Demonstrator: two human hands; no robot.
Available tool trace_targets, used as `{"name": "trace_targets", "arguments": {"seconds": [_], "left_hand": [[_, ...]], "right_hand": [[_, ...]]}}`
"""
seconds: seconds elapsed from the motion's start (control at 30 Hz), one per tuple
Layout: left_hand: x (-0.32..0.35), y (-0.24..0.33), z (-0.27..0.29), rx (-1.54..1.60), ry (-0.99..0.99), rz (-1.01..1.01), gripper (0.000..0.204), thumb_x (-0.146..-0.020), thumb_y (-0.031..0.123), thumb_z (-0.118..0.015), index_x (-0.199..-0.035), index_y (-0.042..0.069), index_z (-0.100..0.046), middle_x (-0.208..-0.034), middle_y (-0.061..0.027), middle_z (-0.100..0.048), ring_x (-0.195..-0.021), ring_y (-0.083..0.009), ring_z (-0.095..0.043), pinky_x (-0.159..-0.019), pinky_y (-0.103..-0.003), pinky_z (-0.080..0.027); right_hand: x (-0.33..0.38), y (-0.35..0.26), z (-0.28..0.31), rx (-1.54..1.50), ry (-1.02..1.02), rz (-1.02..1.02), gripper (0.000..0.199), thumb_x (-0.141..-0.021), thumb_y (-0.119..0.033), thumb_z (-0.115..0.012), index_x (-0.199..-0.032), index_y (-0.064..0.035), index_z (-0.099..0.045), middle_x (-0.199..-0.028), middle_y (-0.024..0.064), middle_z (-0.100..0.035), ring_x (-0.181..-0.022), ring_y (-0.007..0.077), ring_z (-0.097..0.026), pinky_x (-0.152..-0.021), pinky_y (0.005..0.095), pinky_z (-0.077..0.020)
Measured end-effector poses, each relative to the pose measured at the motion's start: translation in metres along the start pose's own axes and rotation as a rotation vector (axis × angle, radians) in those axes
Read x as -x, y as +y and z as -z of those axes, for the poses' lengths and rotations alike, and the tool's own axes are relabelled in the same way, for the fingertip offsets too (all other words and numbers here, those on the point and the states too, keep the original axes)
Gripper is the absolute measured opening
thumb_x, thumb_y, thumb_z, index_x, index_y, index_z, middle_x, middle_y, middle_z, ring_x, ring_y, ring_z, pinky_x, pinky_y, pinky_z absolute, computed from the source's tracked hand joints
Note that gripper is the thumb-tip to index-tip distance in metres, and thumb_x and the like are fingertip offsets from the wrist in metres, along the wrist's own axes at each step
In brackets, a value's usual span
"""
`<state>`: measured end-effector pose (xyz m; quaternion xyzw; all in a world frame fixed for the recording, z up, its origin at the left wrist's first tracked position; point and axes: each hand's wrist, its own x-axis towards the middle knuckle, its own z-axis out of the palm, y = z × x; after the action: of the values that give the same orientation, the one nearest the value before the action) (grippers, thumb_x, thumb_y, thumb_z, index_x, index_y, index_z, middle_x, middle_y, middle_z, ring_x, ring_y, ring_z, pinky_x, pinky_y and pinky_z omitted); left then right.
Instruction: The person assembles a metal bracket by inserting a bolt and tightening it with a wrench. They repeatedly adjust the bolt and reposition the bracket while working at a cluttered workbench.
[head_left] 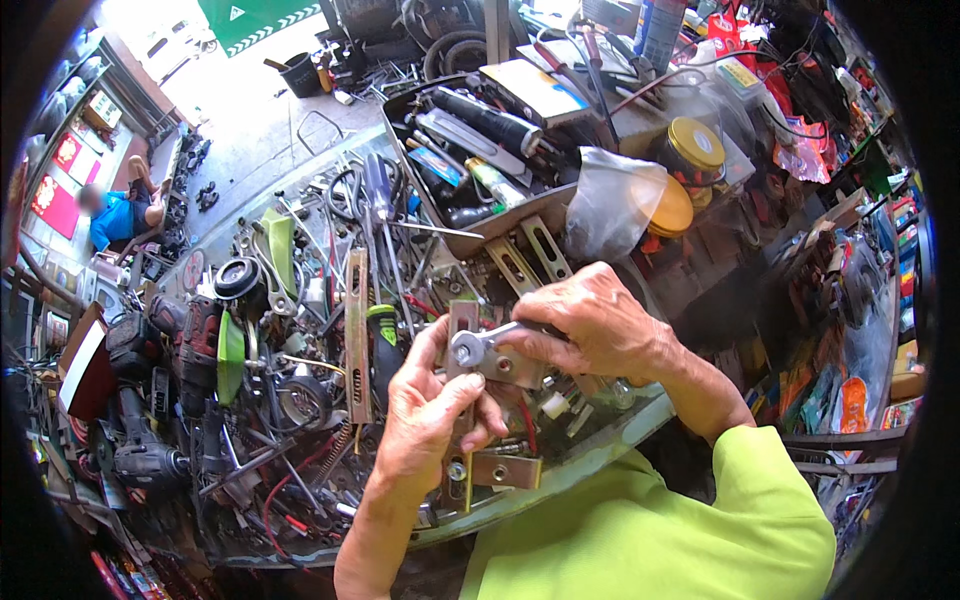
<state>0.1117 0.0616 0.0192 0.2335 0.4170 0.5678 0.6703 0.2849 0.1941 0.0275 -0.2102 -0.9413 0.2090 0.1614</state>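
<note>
My left hand (420, 410) is closed round a metal bracket (462, 318), a long strip with short plates jutting out to the right near both ends. A wrench (490, 342) is gripped in my right hand (605, 325), its handle mostly hidden by the fingers. The wrench's ring end sits round a bolt (462, 351) at the upper joint of the bracket, close to my left fingertips. On the lower joint, another bolt (457, 470) shows beside the lower plate (506, 471). A green-and-black screwdriver handle (383, 340) lies just left of my left hand.
Power drills (145, 445), a slotted metal bar (357, 335) and many small parts crowd the glass-topped table (590, 455). A metal tray (480, 235) of tools stands beyond my hands, near a plastic bag (610, 205) and yellow-lidded jars (695, 145). A person in blue (125, 215) sits far left.
</note>
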Motion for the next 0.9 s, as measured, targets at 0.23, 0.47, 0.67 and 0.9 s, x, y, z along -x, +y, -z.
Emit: {"name": "trace_targets", "arguments": {"seconds": [0.23,0.47,0.67,0.9], "left_hand": [[0.0,0.002,0.003,-0.03,-0.007,0.014,0.054,-0.087,-0.004,-0.054,-0.134,0.003,-0.029,-0.099,-0.0147,-0.062,-0.061,-0.0186,-0.064,-0.047,-0.022,-0.046],[0.001,-0.002,-0.003,-0.194,0.114,-0.019,0.063,-0.079,-0.004,-0.067,-0.132,0.006,-0.034,-0.097,-0.0089,-0.064,-0.054,-0.0078,-0.057,-0.041,-0.017,-0.042],[0.005,0.002,-0.008,-0.428,0.14,-0.063,0.058,-0.078,-0.01,-0.062,-0.127,0.005,-0.035,-0.099,-0.0062,-0.062,-0.068,-0.0067,-0.061,-0.052,-0.019,-0.049],[-0.001,-0.006,0.001,-0.438,0.046,-0.122,0.07,-0.073,-0.012,-0.067,-0.133,0.004,-0.033,-0.109,-0.0068,-0.055,-0.094,-0.0105,-0.06,-0.075,-0.024,-0.052]], "right_hand": [[0.003,-0.007,-0.004,0.124,-0.031,0.006,0.032,-0.089,-0.04,-0.062,-0.078,-0.0096,-0.063,-0.064,0.0085,-0.06,-0.063,0.0293,-0.063,-0.055,0.0397,-0.0449],[0.005,-0.016,-0.007,0.139,0.025,0.023,0.035,-0.09,-0.042,-0.06,-0.077,-0.0094,-0.062,-0.063,0.0103,-0.06,-0.061,0.0308,-0.063,-0.053,0.0414,-0.0459],[0.006,-0.02,-0.004,0.116,0.032,0.027,0.04,-0.092,-0.044,-0.055,-0.075,-0.0075,-0.06,-0.064,0.0124,-0.06,-0.06,0.032,-0.063,-0.053,0.0422,-0.0471],[0.006,-0.017,-0.002,0.119,0.049,0.048,0.042,-0.092,-0.044,-0.055,-0.073,-0.008,-0.061,-0.062,0.0112,-0.06,-0.059,0.0308,-0.063,-0.052,0.0416,-0.0469]]}}
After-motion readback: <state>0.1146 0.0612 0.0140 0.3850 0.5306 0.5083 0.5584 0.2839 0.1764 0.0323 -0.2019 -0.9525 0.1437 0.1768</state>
